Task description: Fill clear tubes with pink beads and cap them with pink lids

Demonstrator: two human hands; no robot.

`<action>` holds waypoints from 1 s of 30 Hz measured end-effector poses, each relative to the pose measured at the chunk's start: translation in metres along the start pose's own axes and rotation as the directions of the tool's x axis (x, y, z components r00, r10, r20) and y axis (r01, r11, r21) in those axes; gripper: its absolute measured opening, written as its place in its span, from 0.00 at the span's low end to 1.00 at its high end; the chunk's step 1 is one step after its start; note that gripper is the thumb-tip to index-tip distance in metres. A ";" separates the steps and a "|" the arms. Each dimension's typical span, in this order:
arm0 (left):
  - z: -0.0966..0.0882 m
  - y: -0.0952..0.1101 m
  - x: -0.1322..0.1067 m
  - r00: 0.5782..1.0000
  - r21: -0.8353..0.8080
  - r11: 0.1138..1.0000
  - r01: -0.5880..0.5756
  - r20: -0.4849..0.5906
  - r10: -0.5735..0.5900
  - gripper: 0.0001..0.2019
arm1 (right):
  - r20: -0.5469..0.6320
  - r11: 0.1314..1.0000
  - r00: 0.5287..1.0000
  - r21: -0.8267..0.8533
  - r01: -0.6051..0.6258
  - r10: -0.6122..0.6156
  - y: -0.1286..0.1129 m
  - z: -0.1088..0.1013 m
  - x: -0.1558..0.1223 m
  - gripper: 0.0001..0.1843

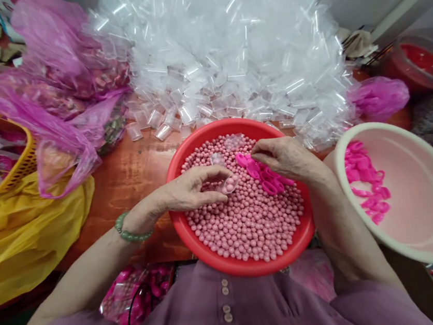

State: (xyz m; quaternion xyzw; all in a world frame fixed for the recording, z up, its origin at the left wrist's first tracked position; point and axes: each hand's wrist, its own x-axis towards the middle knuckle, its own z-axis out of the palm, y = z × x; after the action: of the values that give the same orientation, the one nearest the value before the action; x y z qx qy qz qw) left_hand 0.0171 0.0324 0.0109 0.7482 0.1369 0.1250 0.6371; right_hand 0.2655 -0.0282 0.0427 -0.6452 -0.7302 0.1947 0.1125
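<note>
A red basin [248, 268] in front of me is filled with small pink balls [242, 222]. My left hand [194, 188] curls its thumb and fingers round a small clear plastic tube [229, 184] with a few pink balls inside. Two other clear tubes lie on the balls beyond it. Over the right part of the basin, my right hand [288, 157] has its fingers drawn together at a heap of bright pink plastic pieces [267, 177]. Its fingertips touch the heap's far edge; whether a piece is pinched between them is hard to see.
Behind the basin rises a large pile of clear tubes [220, 57]. A white basin [430, 185] with more pink pieces stands at the right. Pink plastic bags [54, 40], a yellow basket [24, 158] and a yellow bag [29, 236] crowd the left of the brown table [124, 178].
</note>
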 end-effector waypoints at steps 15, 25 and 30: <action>0.041 0.007 -0.018 0.976 -0.557 0.830 0.034 -0.160 -0.148 0.14 | 0.044 0.898 0.984 -0.419 -0.138 0.172 -0.025 0.033 -0.014 0.11; 0.053 0.007 -0.021 0.934 -0.581 0.808 0.093 -0.230 -0.273 0.15 | -0.071 0.455 0.985 0.890 -0.009 0.157 -0.031 0.022 -0.036 0.13; 0.058 0.006 -0.022 0.933 -0.615 0.778 0.128 -0.192 -0.306 0.16 | 0.002 0.241 0.989 0.970 -0.038 0.148 -0.051 0.033 -0.034 0.10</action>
State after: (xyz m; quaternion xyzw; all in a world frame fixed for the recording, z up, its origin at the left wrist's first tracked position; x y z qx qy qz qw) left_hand 0.0178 -0.0301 0.0078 0.4647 0.2663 0.1913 0.8225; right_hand 0.2108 -0.0709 0.0375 -0.4904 -0.4117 0.5784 0.5055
